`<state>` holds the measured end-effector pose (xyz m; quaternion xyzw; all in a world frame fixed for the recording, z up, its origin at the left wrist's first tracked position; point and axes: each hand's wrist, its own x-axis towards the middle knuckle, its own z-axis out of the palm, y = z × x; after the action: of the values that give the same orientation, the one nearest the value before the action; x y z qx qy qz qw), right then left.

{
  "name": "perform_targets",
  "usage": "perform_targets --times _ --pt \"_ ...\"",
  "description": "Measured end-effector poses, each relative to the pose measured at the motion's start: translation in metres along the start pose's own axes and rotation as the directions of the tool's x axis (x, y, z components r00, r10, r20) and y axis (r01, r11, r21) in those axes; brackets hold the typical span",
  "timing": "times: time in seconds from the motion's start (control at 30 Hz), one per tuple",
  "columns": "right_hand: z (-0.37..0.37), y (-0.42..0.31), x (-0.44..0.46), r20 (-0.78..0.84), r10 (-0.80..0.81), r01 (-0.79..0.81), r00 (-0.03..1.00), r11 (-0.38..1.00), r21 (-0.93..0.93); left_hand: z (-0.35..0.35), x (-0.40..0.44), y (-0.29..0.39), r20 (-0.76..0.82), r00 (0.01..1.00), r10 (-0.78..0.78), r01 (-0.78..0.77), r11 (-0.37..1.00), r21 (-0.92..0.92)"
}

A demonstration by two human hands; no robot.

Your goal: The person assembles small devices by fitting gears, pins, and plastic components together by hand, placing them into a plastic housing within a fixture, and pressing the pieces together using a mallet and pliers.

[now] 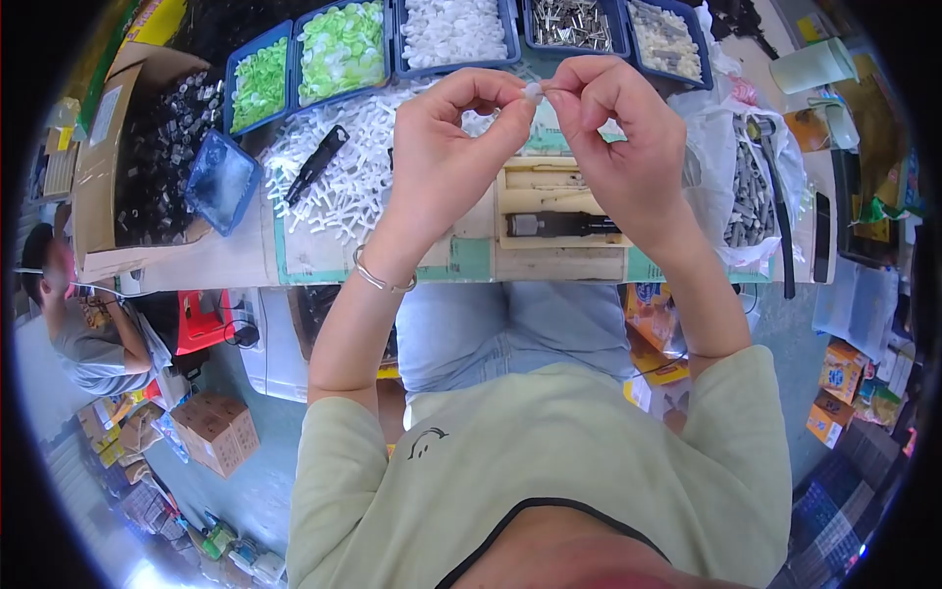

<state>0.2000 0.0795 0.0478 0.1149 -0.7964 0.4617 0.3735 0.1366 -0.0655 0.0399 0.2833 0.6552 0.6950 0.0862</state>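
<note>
Over the workbench, my left hand (446,147) pinches a small white rounded plastic piece (533,89) between thumb and forefinger. Close beside it, the fingers of my right hand (623,147) are pinched together at the piece's right side; whatever they grip is too small to name. Below the hands lies a cream tray (510,196) with a black cylindrical part (554,225) in it. White branched plastic pieces (324,196) are heaped to the left of my left hand, with a long black part (317,165) on top.
Blue bins along the back hold green caps (341,49), white caps (453,34), metal pins (569,25) and cream pieces (665,41). A carton of black parts (162,147) stands left, a bag of grey parts (748,191) right. Another person (93,334) sits at far left.
</note>
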Motion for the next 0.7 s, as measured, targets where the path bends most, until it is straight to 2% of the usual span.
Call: perform_targets --times 0.03,0.17,0.27,0.3,0.33,0.37,0.4,0.43,0.47,0.5,0.53,0.57,0.6,0.63,0.67,0.7 --pt "0.0 -0.002 -0.002 0.007 -0.018 0.018 1.0 0.999 -0.038 0.001 -0.003 0.002 -0.007 0.999 -0.034 0.033 0.999 -0.015" --pt "0.002 -0.003 -0.012 0.026 0.043 -0.043 0.999 0.999 0.003 0.0 -0.014 0.002 -0.018 0.993 -0.114 0.114 0.994 -0.007" --pt "0.002 -0.007 -0.02 0.055 0.042 -0.038 0.998 0.996 -0.078 0.005 -0.026 0.0 -0.099 0.993 -0.068 0.058 0.993 -0.101" --pt "0.002 -0.009 -0.023 0.053 0.25 -0.255 0.967 0.957 0.141 0.005 -0.031 0.005 -0.126 0.978 -0.166 0.145 0.976 -0.162" --pt "0.002 -0.012 -0.027 0.094 0.444 -0.448 0.891 0.824 0.348 0.005 -0.037 0.004 -0.124 0.977 -0.175 0.154 0.975 -0.163" --pt "-0.001 -0.018 -0.032 0.166 0.528 -0.545 0.833 0.734 0.406 0.006 -0.043 0.001 -0.156 0.987 -0.027 0.03 0.999 0.017" --pt "-0.003 -0.019 -0.038 0.166 0.542 -0.558 0.824 0.725 0.404 0.007 -0.05 -0.004 -0.157 0.98 0.121 -0.088 0.976 0.197" --pt "-0.004 -0.02 -0.044 0.221 0.606 -0.633 0.764 0.637 0.44 0.008 -0.057 -0.007 -0.136 0.942 0.308 -0.243 0.902 0.358" --pt "-0.007 -0.021 -0.05 0.277 0.66 -0.698 0.698 0.541 0.47 0.007 -0.063 -0.01 -0.041 0.909 0.414 -0.344 0.803 0.488" --pt "-0.01 -0.022 -0.059 0.314 0.639 -0.704 0.702 0.555 0.443 0.005 -0.071 -0.01 0.069 0.863 0.501 -0.439 0.675 0.593" --pt "-0.011 -0.026 -0.069 0.307 0.623 -0.692 0.719 0.606 0.392 0.003 -0.079 -0.005 0.215 0.855 0.471 -0.483 0.575 0.66" --pt "-0.012 -0.029 -0.076 0.302 0.605 -0.676 0.736 0.653 0.34 0.001 -0.087 -0.01 0.307 0.817 0.489 -0.559 0.536 0.633" --pt "-0.015 -0.03 -0.08 0.274 0.541 -0.587 0.795 0.8 0.124 0.0 -0.095 -0.015 0.395 0.769 0.502 -0.63 0.495 0.598" --pt "-0.017 -0.032 -0.083 0.279 0.554 -0.601 0.785 0.79 0.121 0.006 -0.103 -0.018 0.387 0.76 0.522 -0.64 0.499 0.584" --pt "-0.019 -0.033 -0.086 0.289 0.425 -0.404 0.858 0.905 -0.131 0.009 -0.109 -0.021 0.386 0.767 0.513 -0.634 0.511 0.581" --pt "-0.02 -0.034 -0.088 0.336 0.286 -0.156 0.897 0.918 -0.366 0.01 -0.113 -0.025 0.417 0.761 0.497 -0.644 0.503 0.577"
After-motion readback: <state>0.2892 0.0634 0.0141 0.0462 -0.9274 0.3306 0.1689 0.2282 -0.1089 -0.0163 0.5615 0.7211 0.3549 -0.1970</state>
